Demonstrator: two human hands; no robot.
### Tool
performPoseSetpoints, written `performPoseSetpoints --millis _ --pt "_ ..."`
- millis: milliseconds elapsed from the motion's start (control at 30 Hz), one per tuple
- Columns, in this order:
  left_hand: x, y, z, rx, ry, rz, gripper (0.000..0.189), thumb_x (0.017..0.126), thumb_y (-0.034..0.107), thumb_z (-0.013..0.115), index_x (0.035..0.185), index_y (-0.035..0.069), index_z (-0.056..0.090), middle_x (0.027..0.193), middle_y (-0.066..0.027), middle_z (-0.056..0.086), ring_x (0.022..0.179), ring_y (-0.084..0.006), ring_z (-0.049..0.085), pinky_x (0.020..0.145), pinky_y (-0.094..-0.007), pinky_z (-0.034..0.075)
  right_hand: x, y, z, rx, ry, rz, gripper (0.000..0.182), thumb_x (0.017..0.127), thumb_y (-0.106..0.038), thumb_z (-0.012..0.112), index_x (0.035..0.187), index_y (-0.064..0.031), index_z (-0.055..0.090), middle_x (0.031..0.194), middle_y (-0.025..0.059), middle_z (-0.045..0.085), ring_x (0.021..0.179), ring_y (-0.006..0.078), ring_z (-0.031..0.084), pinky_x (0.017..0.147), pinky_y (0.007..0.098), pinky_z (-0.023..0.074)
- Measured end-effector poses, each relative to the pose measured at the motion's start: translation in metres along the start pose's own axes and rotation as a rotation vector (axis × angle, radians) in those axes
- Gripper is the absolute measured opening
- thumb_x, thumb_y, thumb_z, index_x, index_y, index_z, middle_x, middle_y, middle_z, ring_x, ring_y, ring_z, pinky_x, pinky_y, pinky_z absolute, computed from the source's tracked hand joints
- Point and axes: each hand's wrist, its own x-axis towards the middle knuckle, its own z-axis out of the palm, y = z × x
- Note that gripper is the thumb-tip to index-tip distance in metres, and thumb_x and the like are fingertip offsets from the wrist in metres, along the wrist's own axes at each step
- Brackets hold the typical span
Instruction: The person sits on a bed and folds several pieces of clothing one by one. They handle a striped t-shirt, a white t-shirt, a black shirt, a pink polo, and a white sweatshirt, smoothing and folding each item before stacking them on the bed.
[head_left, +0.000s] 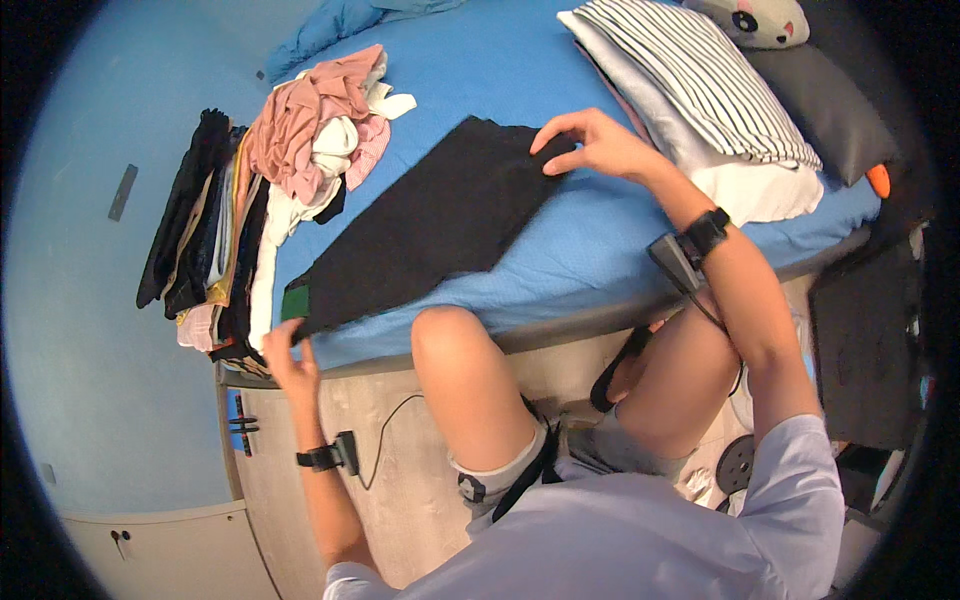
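Note:
A black garment, probably trousers, lies stretched at a slant over the blue bedsheet. My left hand pinches its near left corner at the bed's edge, beside a green patch. At the far right end, my right hand has thumb and forefinger around the cloth's edge; the exact grip is partly hidden. Left of the garment, a loose heap of pink and white clothes sits on the bed. Against the wall stands a row of folded clothes in several colours.
A striped pillow rests on white bedding at the right, near a plush toy and a dark grey cushion. The blue wall bounds the left side. Cabled devices are strapped to both my wrists. A weight plate lies on the floor.

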Motion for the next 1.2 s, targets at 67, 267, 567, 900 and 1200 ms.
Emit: performPoseSetpoints --millis 67,267,567,900,1200 --pt "0.031 0.007 -0.031 0.180 0.087 0.032 0.034 0.078 0.005 0.072 0.112 0.006 0.071 0.109 -0.0095 0.068 0.108 -0.0294 0.058 0.097 -0.0407 0.042 -0.006 -0.039 -0.015 0.174 0.060 0.041 0.028 0.078 -0.007 0.083 0.104 -0.0052 0.075 0.098 0.0025 0.072 0.092 0.0124 0.065 0.087 0.0279 0.0504" --pt "0.124 0.018 -0.091 -0.405 0.227 -0.235 0.031 0.088 0.008 0.072 0.118 0.002 0.066 0.116 -0.0059 0.065 0.108 -0.0186 0.060 0.096 -0.0318 0.046 -0.027 -0.141 -0.051 0.600 0.317 0.151 0.030 0.086 -0.009 0.077 0.113 0.0028 0.070 0.101 0.0088 0.072 0.090 0.0141 0.069 0.078 0.0255 0.0560" --pt "0.123 -0.087 0.059 -0.533 -0.202 -0.662 0.057 0.087 0.026 0.081 0.131 0.001 0.057 0.114 -0.0088 0.063 0.102 -0.0169 0.059 0.090 -0.0307 0.047 0.006 -0.024 -0.030 0.382 0.591 0.501 0.053 0.092 -0.034 0.073 0.124 0.0034 0.054 0.105 0.0183 0.067 0.085 0.0250 0.070 0.070 0.0340 0.0582" --pt "0.052 -0.062 0.123 0.033 -0.113 -0.510 0.055 0.087 0.040 0.080 0.115 -0.004 0.061 0.096 -0.0103 0.064 0.084 -0.0178 0.058 0.079 -0.0333 0.050 -0.032 -0.019 0.007 -0.221 -0.005 0.780 0.069 0.086 -0.038 0.080 0.133 0.0018 0.049 0.078 0.0151 0.068 0.064 0.0208 0.067 0.057 0.0350 0.0554" --pt "0.042 -0.038 0.097 -0.034 -0.193 -0.661 0.053 0.088 0.045 0.077 0.094 -0.006 0.065 0.077 -0.0160 0.068 0.071 -0.0253 0.065 0.069 -0.0383 0.053 -0.075 -0.039 0.056 -0.908 -0.159 -0.010 0.052 0.077 -0.023 0.079 0.123 -0.0076 0.063 0.110 0.0211 0.054 0.106 0.0365 0.053 0.095 0.0401 0.0457"
